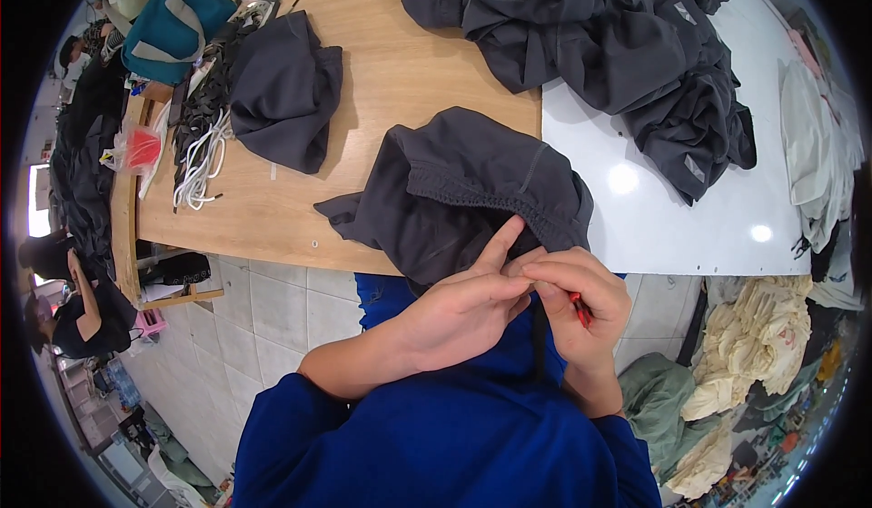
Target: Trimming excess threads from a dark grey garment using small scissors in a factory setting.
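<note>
a crumpled dark grey fabric garment with a gathered elastic waistband (472, 158) lies at the near edge of the wood-topped table (372, 63), reaching across to the glossy white panel (636, 235) at its right. the left hand (472, 303) has its index finger stretched onto the waistband, its thumb tip meeting the other hand's fingertips; whether it grips anything i cannot tell. the right hand (581, 299) has thumb and forefinger pressed together, what they pinch too small to tell, its other fingers curled round a small red tool (581, 310). the hands hide the garment's near part.

toward the table's left edge sits a smaller dark grey cloth bundle (289, 99), well apart from the garment. a large heap of dark grey garments (599, 35) fills the far right, spread over wood and panel. along the left edge lie looped white cords (204, 163) and tangled black straps (195, 99).

at the far left corner stands a teal fabric bag with a grey strap (173, 35), its inside out of view. a clear plastic bag (118, 155) by the left edge holds something red (143, 149). below the near left corner, an open wooden compartment (186, 297) holds a black item (177, 269).
</note>
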`<action>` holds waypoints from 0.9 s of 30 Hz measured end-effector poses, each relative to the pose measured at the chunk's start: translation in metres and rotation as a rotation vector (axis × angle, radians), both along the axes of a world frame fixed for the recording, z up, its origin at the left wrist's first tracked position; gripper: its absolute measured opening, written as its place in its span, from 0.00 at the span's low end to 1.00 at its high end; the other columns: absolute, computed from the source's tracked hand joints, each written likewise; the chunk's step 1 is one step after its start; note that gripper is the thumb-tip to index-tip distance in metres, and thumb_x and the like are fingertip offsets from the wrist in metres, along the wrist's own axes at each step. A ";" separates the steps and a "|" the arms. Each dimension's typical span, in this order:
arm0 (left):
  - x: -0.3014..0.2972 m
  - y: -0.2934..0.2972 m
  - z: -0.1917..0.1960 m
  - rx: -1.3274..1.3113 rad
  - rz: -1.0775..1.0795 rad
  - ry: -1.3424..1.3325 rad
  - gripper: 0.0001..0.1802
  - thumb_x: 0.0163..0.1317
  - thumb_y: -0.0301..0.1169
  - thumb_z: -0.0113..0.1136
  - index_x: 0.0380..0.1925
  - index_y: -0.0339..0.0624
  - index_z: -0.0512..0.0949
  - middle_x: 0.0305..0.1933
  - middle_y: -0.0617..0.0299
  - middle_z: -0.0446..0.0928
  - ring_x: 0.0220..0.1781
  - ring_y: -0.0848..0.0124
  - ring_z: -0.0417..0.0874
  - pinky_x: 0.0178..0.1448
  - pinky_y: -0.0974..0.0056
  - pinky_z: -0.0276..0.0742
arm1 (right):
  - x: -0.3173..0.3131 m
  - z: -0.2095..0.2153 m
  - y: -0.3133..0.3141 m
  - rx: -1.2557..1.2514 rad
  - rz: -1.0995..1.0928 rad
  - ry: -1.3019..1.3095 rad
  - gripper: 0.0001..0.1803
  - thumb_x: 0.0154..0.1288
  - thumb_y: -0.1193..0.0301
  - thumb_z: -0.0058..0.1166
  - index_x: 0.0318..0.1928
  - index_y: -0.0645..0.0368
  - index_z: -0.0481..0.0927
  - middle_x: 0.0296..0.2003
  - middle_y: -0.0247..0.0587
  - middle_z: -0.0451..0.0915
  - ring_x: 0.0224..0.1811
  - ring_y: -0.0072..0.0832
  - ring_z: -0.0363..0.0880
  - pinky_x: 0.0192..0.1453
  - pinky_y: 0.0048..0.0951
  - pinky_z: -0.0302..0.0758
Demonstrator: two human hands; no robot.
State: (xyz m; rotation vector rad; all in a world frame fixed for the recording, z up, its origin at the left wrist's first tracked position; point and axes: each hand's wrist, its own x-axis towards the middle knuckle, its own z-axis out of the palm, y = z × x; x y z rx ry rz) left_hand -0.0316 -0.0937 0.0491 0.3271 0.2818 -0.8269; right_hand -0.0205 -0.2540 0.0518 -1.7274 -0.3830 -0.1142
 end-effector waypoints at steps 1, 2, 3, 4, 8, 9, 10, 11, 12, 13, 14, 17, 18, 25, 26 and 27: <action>0.000 0.000 0.001 0.000 -0.001 0.000 0.41 0.69 0.27 0.40 0.71 0.50 0.25 0.75 0.52 0.42 0.74 0.69 0.46 0.75 0.64 0.39 | 0.000 0.000 0.000 0.001 -0.002 -0.006 0.12 0.51 0.83 0.60 0.38 0.61 0.83 0.30 0.41 0.82 0.29 0.30 0.79 0.33 0.23 0.73; 0.000 -0.001 0.002 0.014 -0.001 -0.006 0.41 0.69 0.27 0.40 0.71 0.50 0.25 0.75 0.52 0.41 0.75 0.69 0.45 0.75 0.64 0.39 | 0.000 -0.001 0.000 0.003 -0.003 -0.011 0.12 0.51 0.84 0.60 0.38 0.61 0.83 0.31 0.41 0.82 0.29 0.30 0.79 0.33 0.23 0.73; 0.000 -0.001 0.003 0.028 -0.002 -0.012 0.42 0.69 0.28 0.41 0.71 0.50 0.25 0.75 0.52 0.40 0.76 0.68 0.44 0.75 0.65 0.39 | 0.000 0.000 0.000 0.004 -0.002 -0.010 0.12 0.51 0.84 0.60 0.38 0.61 0.83 0.31 0.41 0.82 0.29 0.30 0.79 0.33 0.23 0.73; 0.001 -0.001 0.002 0.029 -0.001 -0.012 0.42 0.69 0.28 0.41 0.71 0.50 0.25 0.75 0.52 0.40 0.76 0.68 0.44 0.75 0.65 0.39 | 0.000 0.001 0.000 -0.001 -0.002 -0.007 0.12 0.51 0.84 0.60 0.38 0.61 0.83 0.31 0.41 0.82 0.29 0.29 0.79 0.33 0.22 0.73; 0.000 -0.002 0.001 0.040 -0.004 -0.035 0.43 0.69 0.28 0.42 0.70 0.50 0.23 0.75 0.51 0.39 0.76 0.68 0.43 0.75 0.65 0.39 | -0.002 0.002 -0.001 -0.005 -0.011 0.008 0.11 0.52 0.84 0.60 0.38 0.62 0.83 0.31 0.41 0.83 0.28 0.28 0.78 0.32 0.22 0.72; 0.001 -0.002 0.001 0.045 -0.007 -0.032 0.43 0.69 0.28 0.42 0.70 0.50 0.23 0.75 0.51 0.39 0.76 0.68 0.43 0.75 0.65 0.39 | -0.002 0.002 -0.001 -0.005 -0.012 0.008 0.11 0.52 0.84 0.60 0.38 0.62 0.83 0.31 0.41 0.83 0.28 0.28 0.78 0.32 0.22 0.72; 0.001 -0.002 0.002 0.045 -0.008 -0.031 0.43 0.69 0.28 0.42 0.70 0.50 0.23 0.75 0.51 0.39 0.76 0.68 0.43 0.75 0.65 0.39 | -0.001 0.001 -0.001 -0.007 -0.012 -0.010 0.11 0.52 0.84 0.60 0.38 0.62 0.82 0.31 0.41 0.83 0.28 0.28 0.78 0.32 0.21 0.72; 0.001 -0.002 0.001 0.048 -0.011 -0.034 0.43 0.70 0.28 0.42 0.70 0.50 0.23 0.75 0.51 0.39 0.76 0.68 0.43 0.75 0.65 0.39 | 0.000 0.000 -0.001 -0.009 -0.012 -0.029 0.11 0.53 0.84 0.60 0.39 0.62 0.82 0.31 0.41 0.83 0.28 0.27 0.78 0.31 0.21 0.71; 0.001 -0.002 0.001 0.050 -0.014 -0.037 0.43 0.70 0.28 0.42 0.70 0.50 0.23 0.75 0.51 0.39 0.76 0.68 0.43 0.74 0.65 0.39 | -0.001 0.000 -0.001 -0.009 -0.012 -0.028 0.11 0.53 0.84 0.60 0.39 0.62 0.82 0.31 0.41 0.83 0.28 0.27 0.78 0.31 0.21 0.71; 0.001 -0.002 0.001 0.050 -0.014 -0.037 0.43 0.70 0.28 0.42 0.70 0.50 0.23 0.75 0.51 0.39 0.76 0.68 0.43 0.74 0.65 0.39 | -0.001 0.001 0.000 -0.013 -0.017 -0.028 0.11 0.53 0.84 0.60 0.39 0.62 0.82 0.31 0.41 0.83 0.27 0.27 0.78 0.31 0.21 0.71; 0.001 -0.002 0.001 0.050 -0.016 -0.036 0.43 0.70 0.29 0.42 0.70 0.50 0.23 0.75 0.51 0.38 0.76 0.68 0.43 0.74 0.65 0.39 | -0.001 0.001 0.000 -0.016 -0.021 -0.028 0.11 0.53 0.84 0.60 0.38 0.62 0.82 0.31 0.41 0.83 0.27 0.27 0.78 0.30 0.20 0.71; 0.000 -0.002 0.000 0.047 -0.018 -0.039 0.42 0.70 0.29 0.42 0.70 0.50 0.23 0.75 0.52 0.38 0.76 0.69 0.43 0.74 0.65 0.40 | -0.001 0.000 0.000 -0.010 -0.024 -0.022 0.11 0.53 0.83 0.60 0.39 0.62 0.82 0.31 0.41 0.82 0.27 0.27 0.78 0.30 0.20 0.71; 0.000 -0.002 0.000 0.046 -0.018 -0.043 0.42 0.70 0.29 0.41 0.70 0.51 0.23 0.75 0.52 0.38 0.76 0.69 0.43 0.74 0.65 0.40 | -0.002 0.000 -0.001 -0.009 -0.024 -0.021 0.11 0.53 0.83 0.60 0.39 0.62 0.82 0.31 0.41 0.82 0.27 0.27 0.78 0.30 0.20 0.71; 0.001 -0.002 0.002 0.049 -0.031 -0.038 0.42 0.69 0.31 0.42 0.71 0.51 0.24 0.75 0.53 0.41 0.74 0.69 0.46 0.74 0.65 0.40 | -0.003 -0.004 -0.001 -0.001 -0.022 -0.007 0.10 0.54 0.83 0.59 0.38 0.61 0.83 0.31 0.41 0.82 0.27 0.28 0.78 0.30 0.20 0.71; 0.001 -0.002 0.003 0.015 -0.030 -0.025 0.43 0.69 0.32 0.42 0.71 0.51 0.24 0.74 0.55 0.44 0.73 0.69 0.48 0.74 0.64 0.40 | -0.003 -0.005 -0.001 -0.009 -0.024 -0.015 0.10 0.54 0.83 0.59 0.38 0.61 0.83 0.31 0.41 0.82 0.28 0.28 0.78 0.30 0.20 0.71; 0.001 -0.002 0.004 -0.019 -0.030 -0.012 0.43 0.68 0.33 0.42 0.70 0.51 0.24 0.73 0.56 0.46 0.72 0.70 0.51 0.74 0.64 0.41 | -0.003 -0.005 0.000 -0.009 -0.024 -0.013 0.10 0.54 0.83 0.59 0.38 0.61 0.83 0.31 0.41 0.82 0.28 0.28 0.78 0.30 0.20 0.71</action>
